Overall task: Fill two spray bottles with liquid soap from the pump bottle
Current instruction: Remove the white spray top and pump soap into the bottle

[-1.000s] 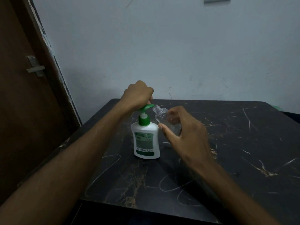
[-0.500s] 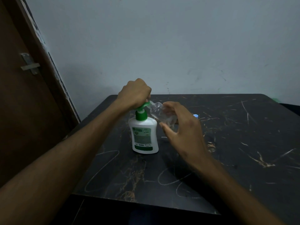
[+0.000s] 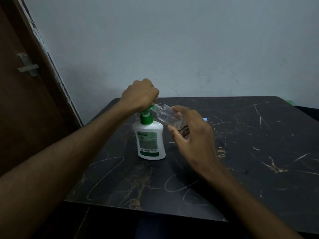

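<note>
Two hands work: left hand fisted on the pump bottle head, right hand pinching the spray bottle (tilted).

A single head-worn wide-angle view looks forward and down from above the near edge of the counter, facing the pale wall behind its far edge. Both forearms reach in from the bottom corners, so the camera sits close, and the door fills the left side. There is no second view to overlap with.
</note>
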Demonstrator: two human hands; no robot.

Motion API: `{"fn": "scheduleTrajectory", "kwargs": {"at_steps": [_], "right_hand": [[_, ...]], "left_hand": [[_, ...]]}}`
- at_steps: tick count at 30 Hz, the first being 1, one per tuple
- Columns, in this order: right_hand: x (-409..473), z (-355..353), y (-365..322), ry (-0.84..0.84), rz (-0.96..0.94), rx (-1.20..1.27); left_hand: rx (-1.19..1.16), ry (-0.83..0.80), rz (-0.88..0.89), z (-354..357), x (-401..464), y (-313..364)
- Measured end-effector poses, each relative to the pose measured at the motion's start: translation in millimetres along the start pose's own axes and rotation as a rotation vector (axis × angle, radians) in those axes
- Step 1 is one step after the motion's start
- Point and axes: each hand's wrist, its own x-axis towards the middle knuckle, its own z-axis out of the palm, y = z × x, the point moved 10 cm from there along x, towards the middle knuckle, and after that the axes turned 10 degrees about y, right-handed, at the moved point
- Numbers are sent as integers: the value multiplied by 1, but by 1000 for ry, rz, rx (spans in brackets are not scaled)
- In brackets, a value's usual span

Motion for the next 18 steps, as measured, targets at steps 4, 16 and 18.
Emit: {"fn": "scheduleTrajectory", "kwargs": {"at_steps": [4, 16, 18], "right_hand": [[-1, 2, -1, -8, -7, -1], [-2, -4, -2, 39, -12, 55], [-2, -4, -3, 47, -26, 41]], "left_hand": [[-23, 75, -6, -20, -3, 7], [-51, 64, 32, -14, -2, 13], [-53, 79, 34, -17, 0, 14]]}}
